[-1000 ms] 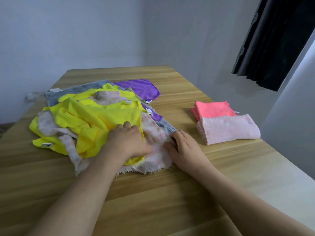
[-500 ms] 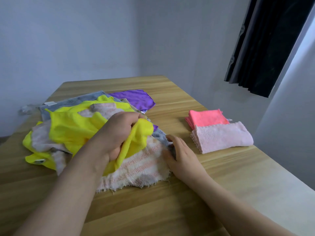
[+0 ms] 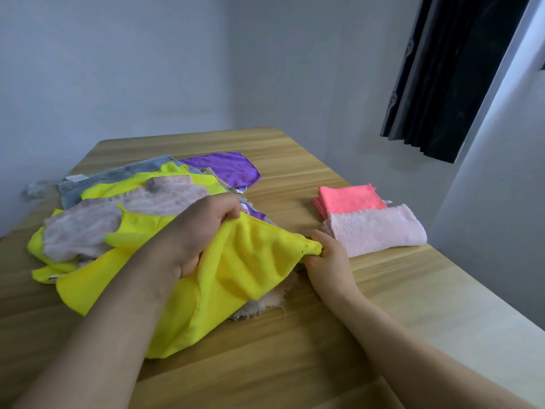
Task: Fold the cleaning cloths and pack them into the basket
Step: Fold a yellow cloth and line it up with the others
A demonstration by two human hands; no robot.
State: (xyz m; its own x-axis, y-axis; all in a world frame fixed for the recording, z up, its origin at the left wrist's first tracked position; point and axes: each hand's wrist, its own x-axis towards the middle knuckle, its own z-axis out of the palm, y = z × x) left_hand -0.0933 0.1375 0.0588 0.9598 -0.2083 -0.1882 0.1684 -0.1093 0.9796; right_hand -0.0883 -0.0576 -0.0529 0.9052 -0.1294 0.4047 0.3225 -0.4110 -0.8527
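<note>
A yellow cloth is stretched between my two hands above a heap of loose cloths. My left hand grips its upper edge. My right hand pinches its right corner. Under and behind it lie a pale pink striped cloth, another yellow cloth, a grey cloth and a purple cloth. To the right sit two folded cloths: a coral one and a light pink one in front of it. No basket is in view.
The wooden table runs to a right edge near the folded cloths. Grey walls stand behind it and a dark curtain hangs at the upper right.
My left hand has pulled the yellow cloth up and toward me off the heap. My right hand left the pink striped cloth and took the yellow cloth's right corner.
</note>
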